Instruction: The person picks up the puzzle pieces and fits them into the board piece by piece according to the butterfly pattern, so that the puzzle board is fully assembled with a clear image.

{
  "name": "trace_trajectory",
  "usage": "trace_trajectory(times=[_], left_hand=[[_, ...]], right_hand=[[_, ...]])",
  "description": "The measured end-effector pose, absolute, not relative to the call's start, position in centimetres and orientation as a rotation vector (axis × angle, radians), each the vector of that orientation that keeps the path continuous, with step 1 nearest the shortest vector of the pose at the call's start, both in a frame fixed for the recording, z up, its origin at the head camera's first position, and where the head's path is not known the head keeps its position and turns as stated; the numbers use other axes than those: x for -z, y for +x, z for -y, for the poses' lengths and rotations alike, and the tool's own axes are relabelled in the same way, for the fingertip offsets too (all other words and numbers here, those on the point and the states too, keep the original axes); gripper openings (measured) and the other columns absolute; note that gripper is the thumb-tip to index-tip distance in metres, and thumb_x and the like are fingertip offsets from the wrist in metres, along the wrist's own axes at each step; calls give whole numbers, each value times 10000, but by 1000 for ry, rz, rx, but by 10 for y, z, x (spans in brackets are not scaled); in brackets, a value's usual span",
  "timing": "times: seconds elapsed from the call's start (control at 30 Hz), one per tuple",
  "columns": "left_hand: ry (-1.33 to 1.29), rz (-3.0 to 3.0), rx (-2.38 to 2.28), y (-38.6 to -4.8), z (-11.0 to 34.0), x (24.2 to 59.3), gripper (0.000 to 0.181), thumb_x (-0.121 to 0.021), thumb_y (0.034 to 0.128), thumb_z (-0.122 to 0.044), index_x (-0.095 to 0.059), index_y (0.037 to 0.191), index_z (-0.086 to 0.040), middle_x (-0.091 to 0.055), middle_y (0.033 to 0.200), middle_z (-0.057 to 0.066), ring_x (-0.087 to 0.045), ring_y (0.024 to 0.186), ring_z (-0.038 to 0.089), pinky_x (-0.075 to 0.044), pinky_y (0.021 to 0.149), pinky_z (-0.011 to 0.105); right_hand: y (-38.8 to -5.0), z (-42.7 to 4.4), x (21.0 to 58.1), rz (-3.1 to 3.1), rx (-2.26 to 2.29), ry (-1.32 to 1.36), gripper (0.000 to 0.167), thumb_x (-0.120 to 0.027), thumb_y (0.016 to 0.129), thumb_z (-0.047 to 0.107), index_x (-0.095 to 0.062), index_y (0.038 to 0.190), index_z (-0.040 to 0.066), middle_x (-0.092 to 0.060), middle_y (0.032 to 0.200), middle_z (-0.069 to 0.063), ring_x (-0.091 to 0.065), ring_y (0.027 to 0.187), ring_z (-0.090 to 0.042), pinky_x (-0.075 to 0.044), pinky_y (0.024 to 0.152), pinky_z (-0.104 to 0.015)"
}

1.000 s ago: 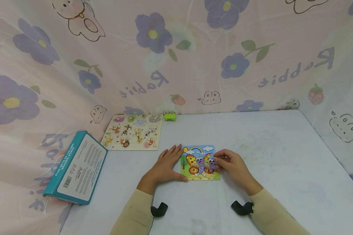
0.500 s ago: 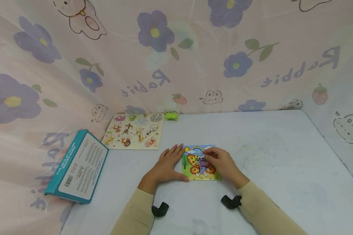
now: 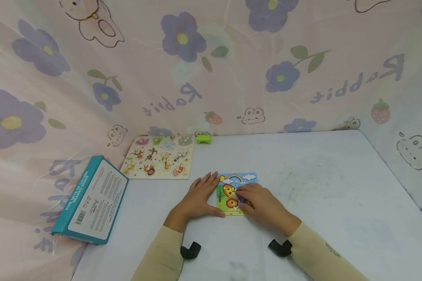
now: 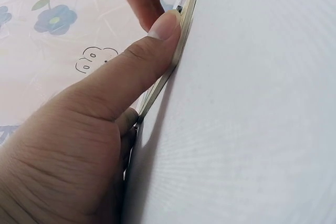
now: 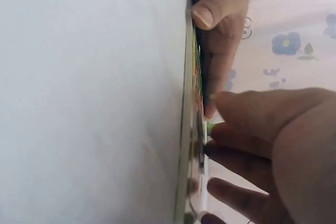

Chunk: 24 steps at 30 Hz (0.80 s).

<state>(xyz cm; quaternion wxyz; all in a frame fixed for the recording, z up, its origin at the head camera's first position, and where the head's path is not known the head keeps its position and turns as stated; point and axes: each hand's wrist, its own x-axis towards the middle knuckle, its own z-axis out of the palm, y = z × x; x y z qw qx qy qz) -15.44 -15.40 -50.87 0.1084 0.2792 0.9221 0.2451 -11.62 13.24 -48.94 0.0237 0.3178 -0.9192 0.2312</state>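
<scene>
A small square jigsaw puzzle (image 3: 232, 213) with a butterfly, rainbow and tree picture lies flat on the white table. My left hand (image 3: 198, 200) spreads along its left side, fingers straight, the thumb (image 4: 149, 59) against the near edge. Over the picture's middle and right, my right hand (image 3: 265, 203) pinches a purple puzzle piece (image 3: 242, 200) down at the board's surface. That hand covers much of the butterfly, and most of the piece is hidden. The right wrist view has the bent fingers (image 5: 239, 153) close to the board's face, a dark piece edge beneath them.
A wooden animal peg puzzle (image 3: 173, 176) lies at the back left, a green arch block (image 3: 204, 139) beside it. The teal and white box (image 3: 97, 201) leans at the left. Printed curtains (image 3: 225, 86) close off the back and sides.
My right hand has moved left with the purple piece from the puzzle's right edge to its middle, then slightly nearer me. My left hand has stayed in place.
</scene>
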Motion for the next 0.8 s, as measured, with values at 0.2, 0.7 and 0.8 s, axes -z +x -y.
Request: trace_trajectory(times=[0.2, 0.7, 0.8], left_hand=[[832, -2709, -723, -155, 155, 511, 1324, -856, 759, -778, -228, 1758, -177, -103, 1818, -62, 5, 1648, 126, -12, 1309, 459], [829, -2701, -715, -156, 154, 513, 1325, -862, 759, -769, -223, 1758, -178, -101, 1819, -50, -6, 1655, 159, -7, 1309, 460], [825, -2693, -723, -156, 155, 514, 1329, -866, 755, -767, -226, 1757, -172, -103, 1819, -45, -5, 1655, 163, -8, 1310, 472]], right_hand=[[-106, -129, 485, 2947, -527, 1002, 481, -741, 1054, 285, -691, 1474, 55, -624, 1538, -96, -516, 1454, -352, -499, 990, -624], [-106, -133, 486, 2973, -634, 1002, 492, -748, 1050, 255, -674, 1487, 43, -610, 1549, -118, -490, 1481, -378, -475, 1023, -663], [-109, -138, 489, 2938, -729, 1014, 459, -747, 1047, 222, -686, 1469, 50, -608, 1542, -139, -500, 1469, -392, -472, 1058, -685]])
